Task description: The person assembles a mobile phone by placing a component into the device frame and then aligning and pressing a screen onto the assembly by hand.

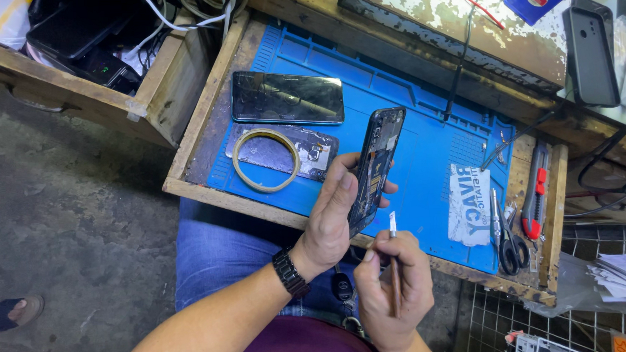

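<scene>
A person holds an opened phone body on edge above a blue work mat.

The left hand (333,221) clamps the phone body (375,167); the right hand (393,282), at five o'clock from it, pinches thin tweezers (394,257). At ten o'clock on the mat (426,156) lie a dark phone (287,97) and a tape ring (266,159).

Black phone (287,97), tape ring (266,159), scissors (507,237) on blue mat (426,156).
</scene>
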